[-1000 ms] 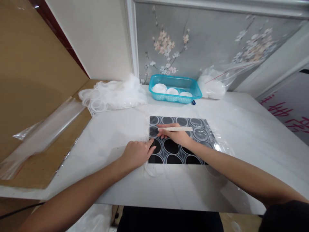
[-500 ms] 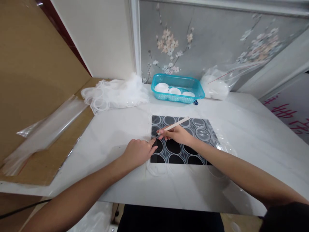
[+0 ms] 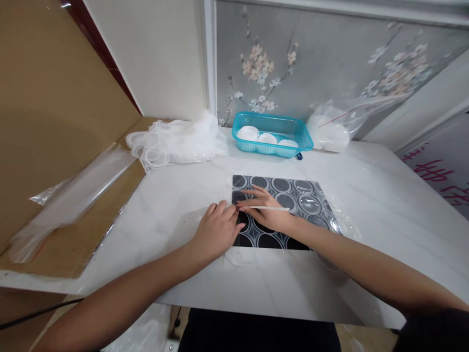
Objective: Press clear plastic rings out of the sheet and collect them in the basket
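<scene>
A black sheet with a pattern of pale rings (image 3: 282, 186) lies flat on the white marbled table (image 3: 168, 195), with clear film and clear rings around its edges. My right hand (image 3: 266, 211) is over its left part, a thin white stick (image 3: 273, 209) held between thumb and fingers, the other fingers stretched out. At the sheet's left edge my left hand (image 3: 217, 227) has its fingers bent and close together, the tips meeting those of my right hand. Whatever is pinched at the fingertips is too small to make out.
Behind the sheet stands a blue basket (image 3: 273, 146) with white round pieces. A clear bag of white items (image 3: 330, 134) leans to its right. White rings (image 3: 176, 144) are heaped at the back left. Plastic sleeves (image 3: 73, 200) lie on cardboard at the left.
The stick has turned from slanting upward to nearly level, and my right hand's fingers have spread. My left hand has bent its fingers and drawn up against the right fingertips.
</scene>
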`<state>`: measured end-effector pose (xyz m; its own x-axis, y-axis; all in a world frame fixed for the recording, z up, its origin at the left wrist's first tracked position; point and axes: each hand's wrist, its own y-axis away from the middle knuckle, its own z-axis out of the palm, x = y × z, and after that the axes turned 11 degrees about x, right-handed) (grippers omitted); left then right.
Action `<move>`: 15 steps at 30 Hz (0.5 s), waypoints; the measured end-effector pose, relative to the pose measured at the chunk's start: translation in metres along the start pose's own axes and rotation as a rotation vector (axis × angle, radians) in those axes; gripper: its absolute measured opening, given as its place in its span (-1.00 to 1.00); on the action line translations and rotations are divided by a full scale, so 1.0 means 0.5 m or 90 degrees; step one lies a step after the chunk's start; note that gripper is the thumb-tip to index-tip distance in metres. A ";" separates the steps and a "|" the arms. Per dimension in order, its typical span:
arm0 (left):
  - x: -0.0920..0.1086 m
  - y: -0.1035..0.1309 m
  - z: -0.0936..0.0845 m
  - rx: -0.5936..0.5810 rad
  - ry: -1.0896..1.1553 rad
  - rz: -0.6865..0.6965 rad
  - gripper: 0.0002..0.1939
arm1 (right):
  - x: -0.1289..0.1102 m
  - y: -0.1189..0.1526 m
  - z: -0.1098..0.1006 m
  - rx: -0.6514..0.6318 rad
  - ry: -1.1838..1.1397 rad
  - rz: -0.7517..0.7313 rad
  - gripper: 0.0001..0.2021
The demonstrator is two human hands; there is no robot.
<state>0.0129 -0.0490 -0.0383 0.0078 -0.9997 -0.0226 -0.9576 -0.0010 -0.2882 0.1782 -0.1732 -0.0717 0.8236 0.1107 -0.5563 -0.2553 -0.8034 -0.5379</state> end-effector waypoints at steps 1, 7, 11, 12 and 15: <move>0.002 -0.001 -0.002 -0.004 0.013 -0.013 -0.59 | 0.001 0.001 0.000 -0.011 0.022 -0.037 -0.76; 0.004 -0.006 -0.013 -0.040 0.048 -0.049 -0.57 | 0.034 -0.074 -0.032 0.125 0.142 -0.030 -0.77; -0.008 -0.009 -0.010 -0.010 0.092 -0.040 -0.58 | 0.045 -0.115 -0.053 0.243 0.117 0.092 -0.76; -0.011 -0.010 -0.009 0.008 0.105 -0.037 -0.59 | 0.044 -0.111 -0.051 0.207 0.096 0.088 -0.77; -0.014 -0.009 -0.006 0.042 0.115 -0.020 -0.59 | 0.038 -0.077 -0.033 0.139 0.049 0.105 -0.77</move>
<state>0.0163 -0.0422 -0.0342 -0.0193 -0.9873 0.1577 -0.9369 -0.0372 -0.3477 0.2121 -0.1498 -0.0513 0.7952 -0.0626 -0.6031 -0.4859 -0.6607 -0.5721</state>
